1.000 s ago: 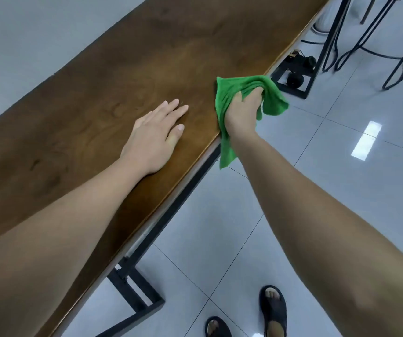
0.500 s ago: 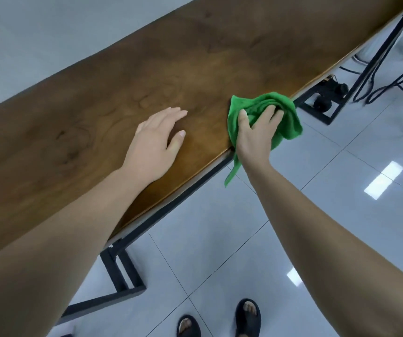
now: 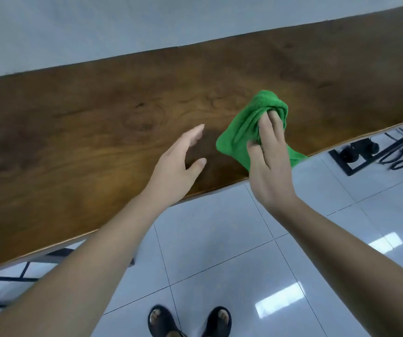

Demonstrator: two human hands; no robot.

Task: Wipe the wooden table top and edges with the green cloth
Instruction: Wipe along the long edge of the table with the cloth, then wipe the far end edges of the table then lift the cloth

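Counter [image 3: 74, 147]: long dark wood slab across my view, near edge above the white floor [image 3: 219, 251]. Left hand [image 3: 178, 164] is over the top near that edge, fingers straight, grip apart, holding nothing. Can't tell if it touches the wood. Green cloth [image 3: 239, 135] is just right of it, bunched over the top close to the near edge, one corner trailing past the edge. Right hand [image 3: 271, 164] has it: grip clamped on the bunch, fingertips dug into the folds. My read: the cloth is light, soft and floppy, with no break risk, but a wad wipes a narrow track. I'd take hold from above, palm across the middle, then fold it over the lip for the edges. Black frame [image 3: 339, 163] sits on the floor far right.
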